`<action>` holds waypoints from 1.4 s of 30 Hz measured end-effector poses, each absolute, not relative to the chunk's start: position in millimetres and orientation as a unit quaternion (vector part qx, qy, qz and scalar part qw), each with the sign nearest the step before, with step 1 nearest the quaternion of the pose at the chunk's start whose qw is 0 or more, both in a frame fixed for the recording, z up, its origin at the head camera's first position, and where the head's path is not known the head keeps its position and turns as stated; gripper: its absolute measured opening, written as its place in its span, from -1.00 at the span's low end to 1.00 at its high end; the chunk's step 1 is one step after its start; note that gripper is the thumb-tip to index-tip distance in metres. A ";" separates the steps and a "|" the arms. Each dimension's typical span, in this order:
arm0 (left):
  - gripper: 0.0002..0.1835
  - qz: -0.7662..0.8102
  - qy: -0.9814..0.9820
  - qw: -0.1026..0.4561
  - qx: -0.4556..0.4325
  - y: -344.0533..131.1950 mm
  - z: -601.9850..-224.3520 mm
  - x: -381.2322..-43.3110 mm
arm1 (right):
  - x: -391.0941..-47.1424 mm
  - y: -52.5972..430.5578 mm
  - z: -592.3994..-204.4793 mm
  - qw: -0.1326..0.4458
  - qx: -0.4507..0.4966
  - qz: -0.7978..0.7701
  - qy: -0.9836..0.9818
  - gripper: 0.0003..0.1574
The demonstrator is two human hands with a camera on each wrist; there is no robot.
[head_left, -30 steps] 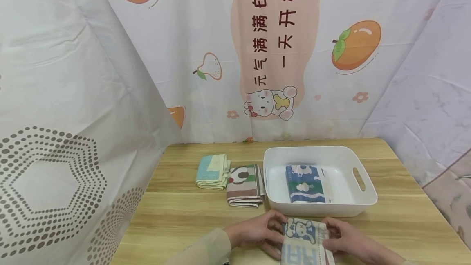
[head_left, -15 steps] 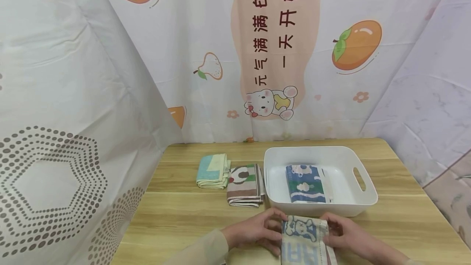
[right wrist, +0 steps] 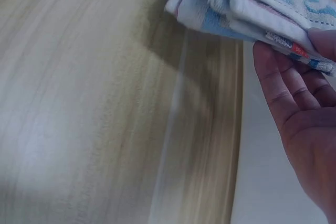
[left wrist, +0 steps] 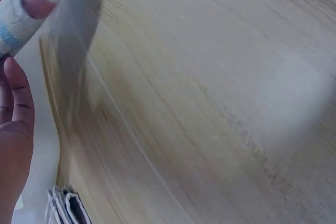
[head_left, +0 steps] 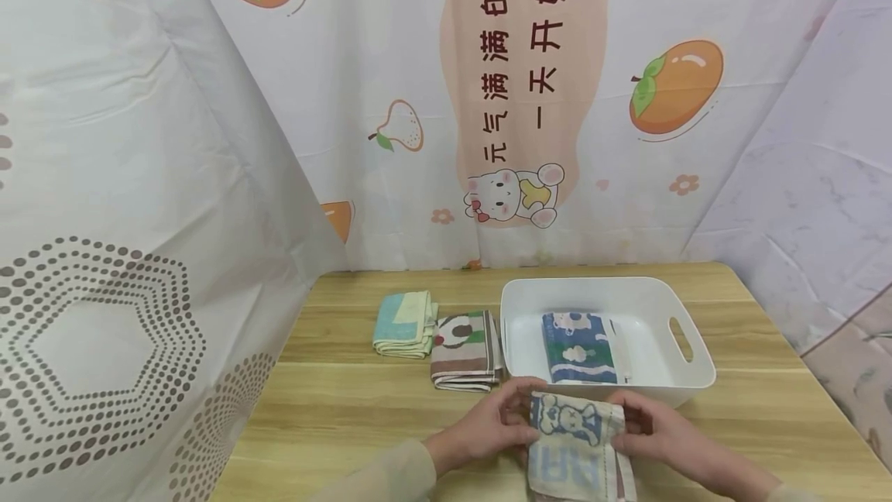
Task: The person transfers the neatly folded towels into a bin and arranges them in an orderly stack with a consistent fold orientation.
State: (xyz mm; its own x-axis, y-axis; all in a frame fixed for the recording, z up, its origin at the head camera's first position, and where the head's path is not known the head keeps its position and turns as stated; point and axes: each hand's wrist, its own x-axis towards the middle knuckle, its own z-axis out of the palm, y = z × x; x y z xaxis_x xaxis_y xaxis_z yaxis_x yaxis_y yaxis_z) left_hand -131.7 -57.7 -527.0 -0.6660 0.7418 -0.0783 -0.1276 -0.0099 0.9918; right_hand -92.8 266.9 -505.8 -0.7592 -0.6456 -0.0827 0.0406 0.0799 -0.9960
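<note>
Both hands share one folded towel, held up between them just over the near side of the counter. The left hand grips its left edge, with the thumb near the top face. The right hand pinches the opposite edge, thumb above and fingers beneath, as its wrist view shows; a small red-and-white label sticks out there, beside the fingers.

The towel looks light, soft and limp, with nothing fragile about it, and its cloth face should not be slippery. Its loose layers are the weak point: they fan apart at the right-hand edge, so a grip on the top ply alone would probably let the fold open. Holding both sides through the whole stack seems best, thumbs on top and fingers under, with slight inward pressure; the end nearest the person may sag.

Just beyond the hands stands a white bin, with a blue towel lying in it. Whether the held towel touches the bin's near wall, I cannot tell. Past the left hand lie a folded brown towel, close beside the bin, and a teal towel farther left.
</note>
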 end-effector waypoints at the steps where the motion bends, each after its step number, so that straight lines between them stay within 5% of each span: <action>1: -0.26 0.668 0.625 0.321 0.246 -57.3 -526.0 -131.4 | -93.0 266.7 -504.8 0.270 -0.221 -0.646 0.679 -0.66; 20: -0.29 0.656 0.653 0.268 0.267 -53.7 -498.3 -135.6 | -98.7 258.5 -478.0 0.259 -0.208 -0.653 0.681 -0.58; 42: -0.40 0.681 0.686 0.163 0.198 -44.1 -474.8 -141.1 | -104.2 242.3 -454.5 0.154 -0.134 -0.641 0.740 -0.41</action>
State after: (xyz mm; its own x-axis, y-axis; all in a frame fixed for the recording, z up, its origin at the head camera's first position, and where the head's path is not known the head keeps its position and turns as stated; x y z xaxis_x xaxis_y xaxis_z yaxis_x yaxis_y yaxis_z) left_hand -141.1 -44.1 -474.8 -0.8684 0.4938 0.0453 0.0492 -0.0051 0.9988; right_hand -104.2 242.3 -454.5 -0.9168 -0.3954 -0.0554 -0.0016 0.1423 -0.9898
